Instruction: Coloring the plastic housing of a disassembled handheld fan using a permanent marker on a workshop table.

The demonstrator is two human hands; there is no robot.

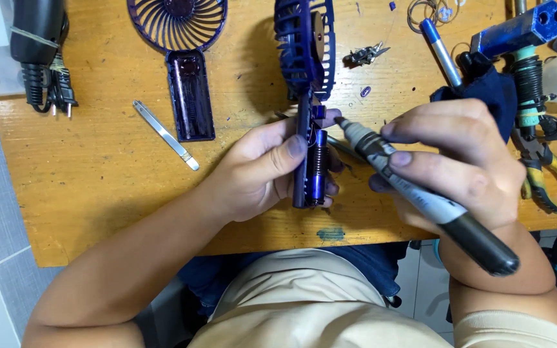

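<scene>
The left hand [262, 171] is reaching in from the lower left, forearm slanting up across the bench [98, 193], and is gripping the handle of an opened purple handheld fan [309, 96]. Its thumb is pressing along the near side and its fingers are curling round behind, so the fan's cage is standing above the hand. A blue battery [318, 173] and a spring are showing in the open handle. The right hand [462, 167] is coming in from the right with the wrist bent, pinching a soldering iron [420, 193] like a pen; the tip is touching the handle just above the battery. The detached fan cover [185, 45] is lying beyond the left hand, tweezers [164, 134] beside it. Pliers [546, 174] are resting right of the right hand.
</scene>
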